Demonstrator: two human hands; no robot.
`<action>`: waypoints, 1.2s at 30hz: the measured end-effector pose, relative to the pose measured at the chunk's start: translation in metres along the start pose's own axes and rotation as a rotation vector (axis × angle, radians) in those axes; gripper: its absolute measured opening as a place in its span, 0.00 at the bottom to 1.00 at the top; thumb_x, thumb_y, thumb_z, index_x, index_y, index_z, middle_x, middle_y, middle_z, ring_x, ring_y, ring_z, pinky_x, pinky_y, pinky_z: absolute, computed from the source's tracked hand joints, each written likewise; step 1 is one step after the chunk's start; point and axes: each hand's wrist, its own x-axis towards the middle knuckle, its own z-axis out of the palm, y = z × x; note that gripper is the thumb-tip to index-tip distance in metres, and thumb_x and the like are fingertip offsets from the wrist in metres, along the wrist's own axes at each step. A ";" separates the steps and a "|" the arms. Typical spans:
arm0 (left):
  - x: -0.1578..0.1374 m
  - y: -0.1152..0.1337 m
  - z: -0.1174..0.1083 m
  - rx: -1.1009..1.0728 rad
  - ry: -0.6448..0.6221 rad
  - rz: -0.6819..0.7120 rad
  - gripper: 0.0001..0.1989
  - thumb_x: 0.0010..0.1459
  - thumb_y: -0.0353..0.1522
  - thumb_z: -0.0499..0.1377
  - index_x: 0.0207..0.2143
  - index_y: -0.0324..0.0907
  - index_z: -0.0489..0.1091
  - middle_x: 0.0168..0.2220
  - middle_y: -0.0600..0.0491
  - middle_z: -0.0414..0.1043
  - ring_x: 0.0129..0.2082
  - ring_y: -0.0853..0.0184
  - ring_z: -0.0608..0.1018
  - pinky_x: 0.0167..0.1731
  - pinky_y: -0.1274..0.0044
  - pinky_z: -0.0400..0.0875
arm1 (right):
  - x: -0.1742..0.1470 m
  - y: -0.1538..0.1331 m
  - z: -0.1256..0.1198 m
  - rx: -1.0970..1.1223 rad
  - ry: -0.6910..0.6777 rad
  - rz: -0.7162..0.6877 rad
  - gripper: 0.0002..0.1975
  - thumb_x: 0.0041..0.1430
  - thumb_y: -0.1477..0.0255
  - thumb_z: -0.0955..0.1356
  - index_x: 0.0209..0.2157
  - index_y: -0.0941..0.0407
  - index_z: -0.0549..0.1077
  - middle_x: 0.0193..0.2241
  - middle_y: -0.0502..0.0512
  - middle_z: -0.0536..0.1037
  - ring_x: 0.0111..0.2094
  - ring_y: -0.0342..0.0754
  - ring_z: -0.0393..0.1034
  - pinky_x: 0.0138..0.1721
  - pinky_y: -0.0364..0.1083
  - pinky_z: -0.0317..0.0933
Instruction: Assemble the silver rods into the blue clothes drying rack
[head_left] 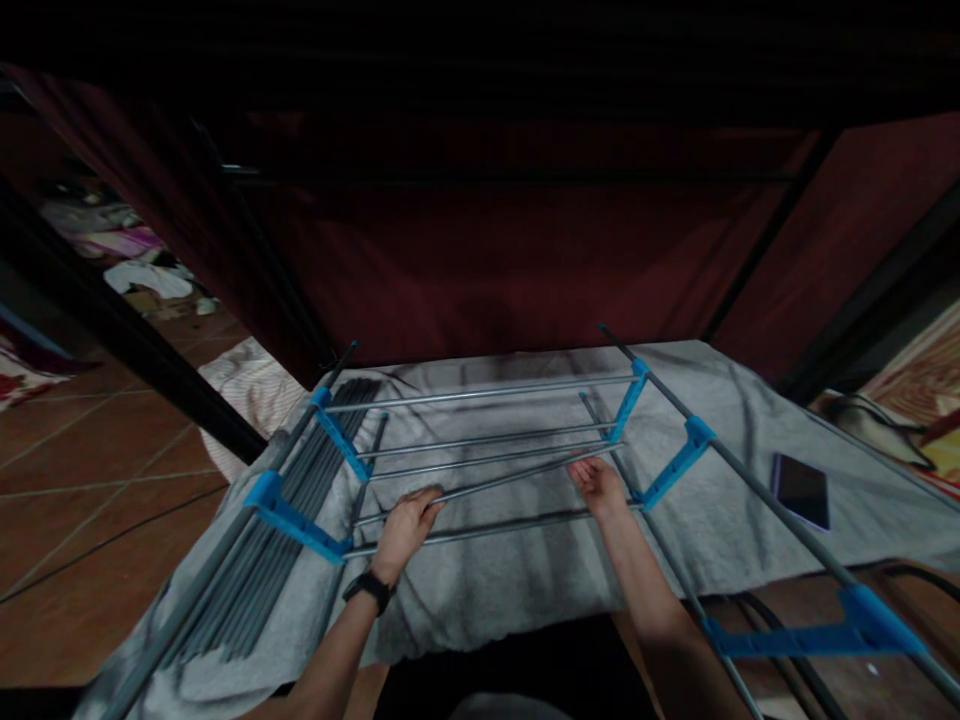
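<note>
A loose grey metal rod slants across a rack frame made of grey tubes and blue plastic brackets. My left hand, with a black band on its wrist, is closed around the rod near its left end. Close to the rod's right part, my right hand is turned palm up with its fingers loosely extended; the fingertips are at or just under the rod. Several other crossbars span between the frame's two sides. The frame rests on a grey cloth.
A bundle of grey tubes lies along the cloth's left side. A dark phone lies on the right. Another blue bracket is at the lower right. Dark red fabric hangs behind, and tiled floor shows on the left.
</note>
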 end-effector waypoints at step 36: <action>0.015 -0.018 0.003 0.111 -0.137 0.017 0.14 0.67 0.42 0.52 0.47 0.51 0.76 0.50 0.52 0.79 0.53 0.59 0.78 0.61 0.64 0.65 | 0.024 0.007 -0.032 0.356 -0.051 0.040 0.08 0.52 0.76 0.69 0.25 0.53 0.65 0.16 0.42 0.63 0.17 0.40 0.63 0.12 0.36 0.55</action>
